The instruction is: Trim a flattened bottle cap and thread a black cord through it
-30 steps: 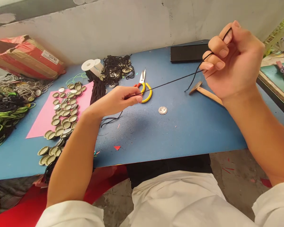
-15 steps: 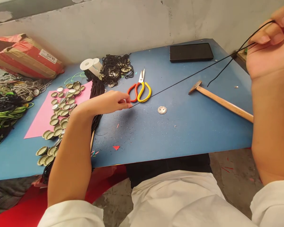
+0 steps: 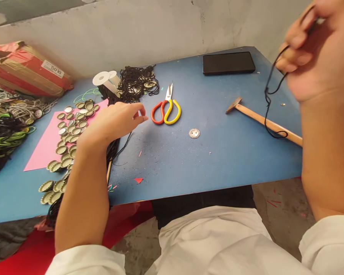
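Observation:
Up at the right, my right hand (image 3: 318,57) is closed around a thin black cord (image 3: 268,93). Slack loops of it hang down across the hammer's wooden handle (image 3: 271,124). My left hand (image 3: 124,116) hovers over a bundle of black cords (image 3: 113,147), thumb and forefinger a little apart, with nothing visible between them. Just right of that hand lie scissors (image 3: 167,109) with one red and one yellow handle. A flattened bottle cap (image 3: 194,133) with two holes lies flat in the middle of the blue table (image 3: 172,164).
Many bottle caps (image 3: 65,149) cover a pink sheet (image 3: 40,149) at left. Behind them are white spools (image 3: 103,78), a heap of black cords with caps (image 3: 137,84) and a red-and-brown box (image 3: 31,70). A black phone (image 3: 228,63) lies near the wall.
The cord, stretched taut between both hands before, has left my left hand and hangs slack from my right. My left hand has drawn back leftward, and my right hand has shifted slightly left.

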`<state>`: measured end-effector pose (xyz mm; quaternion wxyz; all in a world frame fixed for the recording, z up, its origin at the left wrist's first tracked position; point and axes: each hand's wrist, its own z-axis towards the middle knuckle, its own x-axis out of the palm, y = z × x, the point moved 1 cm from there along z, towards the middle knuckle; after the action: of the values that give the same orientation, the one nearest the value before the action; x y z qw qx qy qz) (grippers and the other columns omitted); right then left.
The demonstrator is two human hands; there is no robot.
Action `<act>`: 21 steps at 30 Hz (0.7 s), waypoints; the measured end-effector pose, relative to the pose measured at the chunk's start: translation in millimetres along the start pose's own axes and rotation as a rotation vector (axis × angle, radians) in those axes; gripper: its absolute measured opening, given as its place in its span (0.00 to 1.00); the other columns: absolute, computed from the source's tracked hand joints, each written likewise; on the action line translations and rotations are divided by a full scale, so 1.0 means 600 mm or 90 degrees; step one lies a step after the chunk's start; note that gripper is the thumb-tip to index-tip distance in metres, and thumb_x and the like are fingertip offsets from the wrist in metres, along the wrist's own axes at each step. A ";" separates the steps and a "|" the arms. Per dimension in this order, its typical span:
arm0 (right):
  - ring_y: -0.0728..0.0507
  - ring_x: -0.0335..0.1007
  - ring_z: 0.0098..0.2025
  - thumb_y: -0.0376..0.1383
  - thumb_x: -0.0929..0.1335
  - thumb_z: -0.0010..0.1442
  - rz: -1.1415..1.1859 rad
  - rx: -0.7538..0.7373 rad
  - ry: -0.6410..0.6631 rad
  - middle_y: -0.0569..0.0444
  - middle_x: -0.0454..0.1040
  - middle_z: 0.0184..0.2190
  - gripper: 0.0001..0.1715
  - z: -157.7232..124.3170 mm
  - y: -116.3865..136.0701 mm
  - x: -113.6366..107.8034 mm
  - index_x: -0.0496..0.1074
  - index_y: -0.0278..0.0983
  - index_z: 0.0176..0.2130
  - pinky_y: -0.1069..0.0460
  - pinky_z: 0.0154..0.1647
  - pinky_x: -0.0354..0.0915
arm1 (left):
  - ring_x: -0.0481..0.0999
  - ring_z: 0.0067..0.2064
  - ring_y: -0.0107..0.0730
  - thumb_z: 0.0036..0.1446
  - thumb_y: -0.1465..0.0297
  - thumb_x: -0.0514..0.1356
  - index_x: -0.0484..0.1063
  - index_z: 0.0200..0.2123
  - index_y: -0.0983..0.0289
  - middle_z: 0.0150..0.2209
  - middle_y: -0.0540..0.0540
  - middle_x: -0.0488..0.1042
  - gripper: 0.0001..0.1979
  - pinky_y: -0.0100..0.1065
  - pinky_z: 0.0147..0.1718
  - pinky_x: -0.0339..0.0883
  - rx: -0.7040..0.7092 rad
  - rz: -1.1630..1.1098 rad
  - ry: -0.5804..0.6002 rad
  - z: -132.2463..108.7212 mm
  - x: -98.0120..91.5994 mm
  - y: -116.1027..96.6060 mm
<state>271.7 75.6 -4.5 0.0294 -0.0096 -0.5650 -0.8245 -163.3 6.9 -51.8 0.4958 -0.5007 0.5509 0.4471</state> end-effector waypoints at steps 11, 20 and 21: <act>0.56 0.53 0.21 0.37 0.70 0.77 0.118 0.071 0.622 0.58 0.79 0.32 0.19 -0.124 -0.038 0.147 0.71 0.38 0.31 0.55 0.18 0.50 | 0.73 0.27 0.25 0.82 0.49 0.55 0.62 0.79 0.51 0.55 0.61 0.83 0.30 0.29 0.23 0.73 0.416 -0.762 0.174 -0.040 0.046 -0.168; 0.55 0.57 0.24 0.42 0.72 0.77 0.077 0.065 0.600 0.55 0.82 0.38 0.20 -0.117 -0.054 0.147 0.72 0.38 0.33 0.54 0.22 0.53 | 0.66 0.23 0.18 0.72 0.56 0.70 0.61 0.79 0.44 0.60 0.58 0.82 0.38 0.29 0.19 0.67 0.300 -0.876 0.160 -0.060 0.048 -0.209; 0.55 0.56 0.23 0.41 0.72 0.77 0.075 0.067 0.597 0.54 0.83 0.40 0.19 -0.118 -0.055 0.148 0.72 0.38 0.33 0.54 0.21 0.52 | 0.66 0.23 0.18 0.70 0.57 0.72 0.62 0.78 0.45 0.59 0.58 0.82 0.38 0.29 0.19 0.67 0.290 -0.869 0.147 -0.061 0.048 -0.212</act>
<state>182.4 18.2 -56.5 0.3280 0.3330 -0.5304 -0.7072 -40.5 -44.7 -76.0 0.6946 -0.6614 0.2443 -0.1429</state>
